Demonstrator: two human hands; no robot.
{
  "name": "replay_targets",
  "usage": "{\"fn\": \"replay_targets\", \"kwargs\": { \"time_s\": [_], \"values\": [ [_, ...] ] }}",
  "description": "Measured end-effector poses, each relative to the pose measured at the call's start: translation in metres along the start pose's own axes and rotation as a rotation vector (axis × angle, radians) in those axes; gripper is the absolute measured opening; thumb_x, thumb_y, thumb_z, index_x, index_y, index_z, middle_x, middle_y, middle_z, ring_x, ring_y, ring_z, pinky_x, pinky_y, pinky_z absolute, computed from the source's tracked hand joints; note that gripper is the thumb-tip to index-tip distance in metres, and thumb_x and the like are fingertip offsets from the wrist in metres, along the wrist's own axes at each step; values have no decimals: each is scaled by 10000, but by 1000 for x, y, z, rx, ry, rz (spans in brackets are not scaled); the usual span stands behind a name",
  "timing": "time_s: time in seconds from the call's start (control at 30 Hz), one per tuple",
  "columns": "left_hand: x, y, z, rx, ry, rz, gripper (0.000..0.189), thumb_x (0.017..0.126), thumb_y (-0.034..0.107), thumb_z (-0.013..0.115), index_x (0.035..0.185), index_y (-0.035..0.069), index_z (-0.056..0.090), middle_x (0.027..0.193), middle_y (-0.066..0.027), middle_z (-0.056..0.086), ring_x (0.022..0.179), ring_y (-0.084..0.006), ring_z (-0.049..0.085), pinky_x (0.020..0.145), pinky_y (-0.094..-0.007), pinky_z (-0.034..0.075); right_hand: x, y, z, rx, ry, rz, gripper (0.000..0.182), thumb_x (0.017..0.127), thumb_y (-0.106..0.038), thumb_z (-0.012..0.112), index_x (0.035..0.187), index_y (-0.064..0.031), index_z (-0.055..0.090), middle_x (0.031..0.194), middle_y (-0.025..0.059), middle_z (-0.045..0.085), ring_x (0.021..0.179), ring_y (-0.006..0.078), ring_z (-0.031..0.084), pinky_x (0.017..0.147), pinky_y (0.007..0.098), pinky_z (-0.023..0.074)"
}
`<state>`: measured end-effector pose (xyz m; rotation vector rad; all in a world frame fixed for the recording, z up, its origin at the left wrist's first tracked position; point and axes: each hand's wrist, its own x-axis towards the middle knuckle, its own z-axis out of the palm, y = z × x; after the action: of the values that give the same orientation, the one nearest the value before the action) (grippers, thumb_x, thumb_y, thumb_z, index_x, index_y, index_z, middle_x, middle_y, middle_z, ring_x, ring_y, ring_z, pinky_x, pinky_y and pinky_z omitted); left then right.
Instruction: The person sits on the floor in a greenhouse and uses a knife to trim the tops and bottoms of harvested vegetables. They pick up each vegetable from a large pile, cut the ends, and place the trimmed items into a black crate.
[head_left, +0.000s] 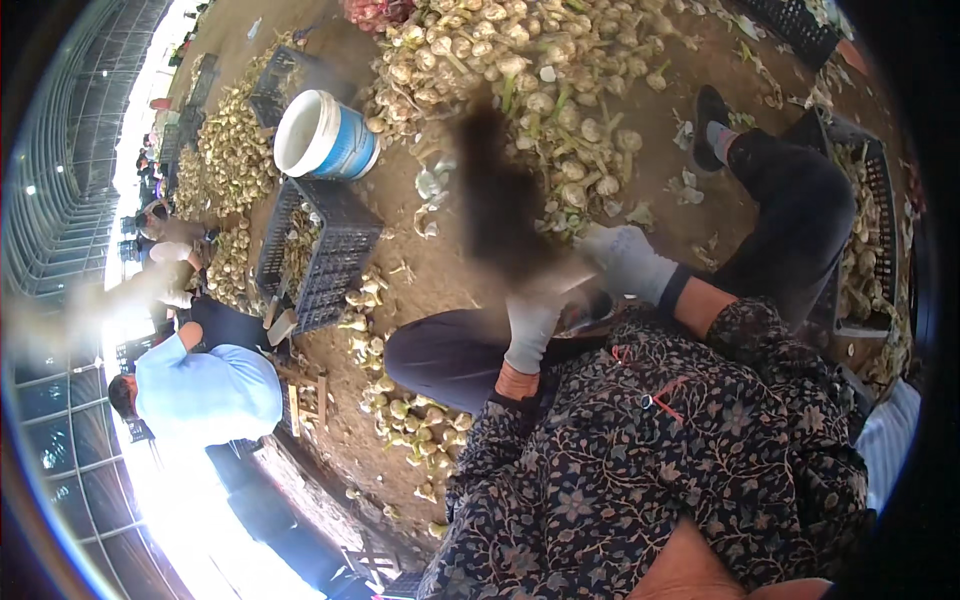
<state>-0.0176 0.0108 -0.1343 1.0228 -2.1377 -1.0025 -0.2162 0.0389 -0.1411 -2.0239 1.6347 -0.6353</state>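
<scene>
My left hand (529, 334), in a pale knit glove, is in front of my lap, its fingers partly covered by a dark blur (496, 187). My right hand (628, 261), in a similar glove, is a little further forward and to the right, at the near edge of a heap of garlic bulbs (555, 97) with stems. The two hands are close together. The blur hides the space between them, so whatever they hold cannot be made out. Both my knees are bent, with the garlic heap before me.
To the left are a white-and-blue bucket (327, 136) and a black plastic crate (330, 247). Another crate (862, 330) holds garlic at right. More bulbs (412, 427) lie beside my left leg. A person in a light blue shirt (210, 394) sits at left, near a wooden stool (321, 401).
</scene>
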Motion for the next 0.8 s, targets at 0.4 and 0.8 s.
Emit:
{"fn": "replay_targets", "kwargs": {
  "time_s": [0.4, 0.8],
  "values": [
    [32, 100, -38, -308, 347, -100, 551, 632, 21, 738, 1116, -25, 478, 923, -75, 602, 811, -139, 604, 753, -260, 509, 4, 82, 8, -152, -358, 597, 251, 777, -212, 617, 1003, -108, 658, 950, 135, 662, 967, 320, 617, 786, 424, 500],
    [38, 41, -48, 240, -266, 6, 312, 642, 91, 668, 944, 40, 607, 907, -139, 602, 831, -308, 609, 711, -376, 496, 37, -18, -50, 198, -65, 150, 287, 691, -137, 611, 971, -84, 643, 859, 153, 648, 842, 326, 625, 733, 402, 494]
  ]
}}
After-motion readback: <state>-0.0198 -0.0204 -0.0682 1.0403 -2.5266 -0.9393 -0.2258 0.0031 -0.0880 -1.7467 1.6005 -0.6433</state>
